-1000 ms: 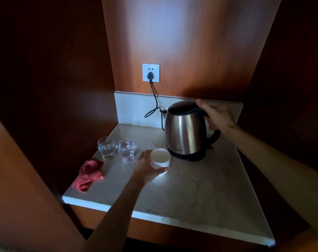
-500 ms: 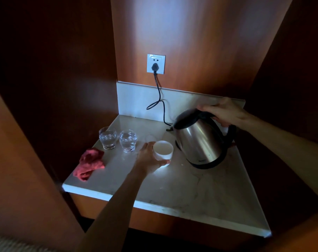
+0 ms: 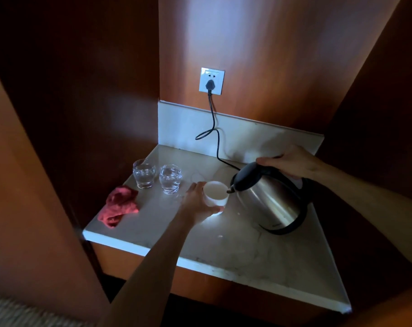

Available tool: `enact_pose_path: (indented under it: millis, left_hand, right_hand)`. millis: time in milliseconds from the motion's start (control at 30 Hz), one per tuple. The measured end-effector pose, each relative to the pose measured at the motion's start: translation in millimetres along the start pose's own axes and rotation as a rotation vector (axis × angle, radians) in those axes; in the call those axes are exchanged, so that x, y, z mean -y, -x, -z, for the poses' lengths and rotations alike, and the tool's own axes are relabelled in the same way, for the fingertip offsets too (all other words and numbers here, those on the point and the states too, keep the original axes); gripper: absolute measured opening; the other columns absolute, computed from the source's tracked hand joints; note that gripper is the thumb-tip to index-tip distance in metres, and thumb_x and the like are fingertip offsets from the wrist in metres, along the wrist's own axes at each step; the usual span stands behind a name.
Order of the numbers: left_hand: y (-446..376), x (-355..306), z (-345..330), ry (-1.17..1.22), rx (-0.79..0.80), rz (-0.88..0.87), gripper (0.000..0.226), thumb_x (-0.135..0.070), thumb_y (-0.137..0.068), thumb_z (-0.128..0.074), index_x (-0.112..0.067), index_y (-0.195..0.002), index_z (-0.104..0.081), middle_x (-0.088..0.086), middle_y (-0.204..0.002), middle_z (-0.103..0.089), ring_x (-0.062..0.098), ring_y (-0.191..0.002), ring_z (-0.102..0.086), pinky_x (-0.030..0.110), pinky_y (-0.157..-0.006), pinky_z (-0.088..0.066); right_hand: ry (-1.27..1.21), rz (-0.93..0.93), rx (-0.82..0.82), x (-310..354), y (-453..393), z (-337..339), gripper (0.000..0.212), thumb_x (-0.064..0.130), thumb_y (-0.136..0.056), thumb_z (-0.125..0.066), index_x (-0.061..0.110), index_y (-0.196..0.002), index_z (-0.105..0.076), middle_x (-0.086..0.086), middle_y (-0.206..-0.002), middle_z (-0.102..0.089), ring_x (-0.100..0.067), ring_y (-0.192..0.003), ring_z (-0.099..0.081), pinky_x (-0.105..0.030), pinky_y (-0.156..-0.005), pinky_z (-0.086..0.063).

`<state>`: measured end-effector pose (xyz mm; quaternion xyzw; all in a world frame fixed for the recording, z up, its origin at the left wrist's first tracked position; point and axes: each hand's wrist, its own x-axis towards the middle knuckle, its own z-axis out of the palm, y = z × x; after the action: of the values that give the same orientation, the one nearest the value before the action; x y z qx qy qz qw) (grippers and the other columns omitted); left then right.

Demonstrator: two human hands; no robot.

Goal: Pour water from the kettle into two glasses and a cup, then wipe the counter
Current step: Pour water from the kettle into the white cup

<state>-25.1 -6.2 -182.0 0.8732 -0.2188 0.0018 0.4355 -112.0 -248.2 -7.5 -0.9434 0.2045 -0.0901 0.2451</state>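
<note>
The kettle [image 3: 269, 199], upright a second ago, now tilts steeply, its spout over the cup [image 3: 215, 193] rim.

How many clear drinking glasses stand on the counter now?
2. One glass stands at the far left of the counter, above the red cloth. The second glass stands just right of it. None seems hidden.

cup [image 3: 215, 193] — near side hidden by left hand [image 3: 198, 205] | kettle [image 3: 269, 199] handle — mostly covered

Dim alcove; light pool on counter [image 3: 223, 244]; dark corners; wide-angle edge warp.
</note>
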Motion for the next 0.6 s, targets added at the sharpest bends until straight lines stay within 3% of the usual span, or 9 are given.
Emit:
enact_pose_path:
  millis: [133,233,300,467,600]
  left_hand:
    - [1,0,1,0.000,0.002,0.003,0.091,-0.049,-0.054,-0.092,-0.021,-0.131,-0.051,0.000,-0.124,-0.055,0.022,-0.114,-0.055,0.036,-0.096,-0.048]
    - [1,0,0,-0.007,0.002,0.004,0.091,-0.050,-0.054,-0.092,-0.022,-0.130,-0.051,0.000,-0.123,-0.055,0.022,-0.114,-0.056,0.036,-0.095,-0.048]
    - [1,0,1,-0.007,0.005,0.007,0.090,-0.050,-0.054,-0.092,-0.023,-0.130,-0.051,-0.001,-0.123,-0.055,0.022,-0.113,-0.056,0.033,-0.093,-0.047]
    - [1,-1,1,-0.021,-0.008,0.002,0.089,-0.050,-0.055,-0.091,-0.022,-0.130,-0.052,-0.001,-0.122,-0.056,0.021,-0.114,-0.056,0.031,-0.092,-0.043]
    - [2,-2,2,-0.024,-0.003,0.003,0.089,-0.050,-0.056,-0.091,-0.021,-0.130,-0.052,0.000,-0.123,-0.056,0.022,-0.115,-0.056,0.032,-0.093,-0.044]
  right_hand:
    - [0.073,0.017,0.002,3,2,0,0.062,0.069,-0.074,-0.078,0.010,-0.059,-0.066,0.002,-0.052,-0.060,-0.010,-0.044,-0.054,-0.023,-0.044,-0.038]
    - [0.049,0.032,0.016,0,-6,-1,0.069,0.078,-0.064,-0.077,0.010,-0.072,-0.077,-0.002,-0.073,-0.077,-0.017,-0.068,-0.073,-0.030,-0.064,-0.055]
    - [0.050,0.067,0.030,3,-9,0,0.077,0.088,-0.055,-0.073,0.015,-0.076,-0.080,0.003,-0.077,-0.078,-0.014,-0.075,-0.075,-0.035,-0.074,-0.060]
    - [0.165,0.155,0.098,22,-10,7,0.068,0.082,-0.063,-0.070,0.014,-0.066,-0.073,0.004,-0.066,-0.071,-0.015,-0.063,-0.068,-0.029,-0.060,-0.051]
    - [0.243,0.173,0.129,28,-12,9,0.076,0.090,-0.058,-0.063,0.015,-0.069,-0.074,-0.001,-0.070,-0.074,-0.017,-0.067,-0.071,-0.033,-0.064,-0.055]
